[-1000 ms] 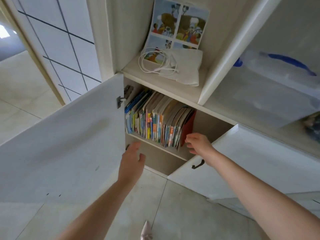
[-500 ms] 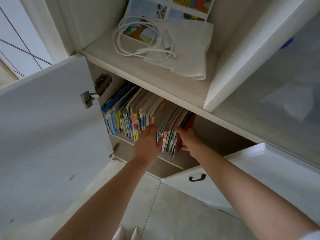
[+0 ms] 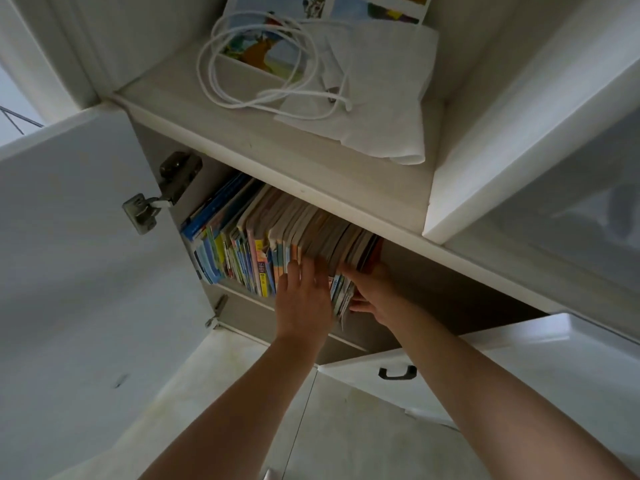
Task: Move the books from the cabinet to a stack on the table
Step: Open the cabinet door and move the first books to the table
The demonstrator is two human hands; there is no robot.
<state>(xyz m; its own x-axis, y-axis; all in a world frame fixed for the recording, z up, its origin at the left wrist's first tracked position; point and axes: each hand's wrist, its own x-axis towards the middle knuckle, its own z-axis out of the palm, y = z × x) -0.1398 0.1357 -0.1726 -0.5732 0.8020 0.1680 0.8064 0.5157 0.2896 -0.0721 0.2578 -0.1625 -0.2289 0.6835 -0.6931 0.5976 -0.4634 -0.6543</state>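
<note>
So we're looking down into the cabinet (image 3: 346, 188) with both doors swung open, and the books (image 3: 263, 244) are all still sitting in a leaning row on the inner shelf, packed toward its left end and tipping to the right. We're reaching in with both arms at the right end of that row. Our left hand (image 3: 304, 299) is lying flat against the spines with fingers pretty much straight, pressing on them, not wrapping around anything. Our right hand (image 3: 374, 296) is coming at the last few books from the right side, thumb underneath near the bottom edges and fingers tucked in by the reddish book at the end, so it's looking like we're pinching that end bunch. Up on the open ledge above, a coiled white cable (image 3: 263, 64) is lying on a folded white cloth (image 3: 384, 98), with a picture book (image 3: 270, 46) propped against the back.
</note>
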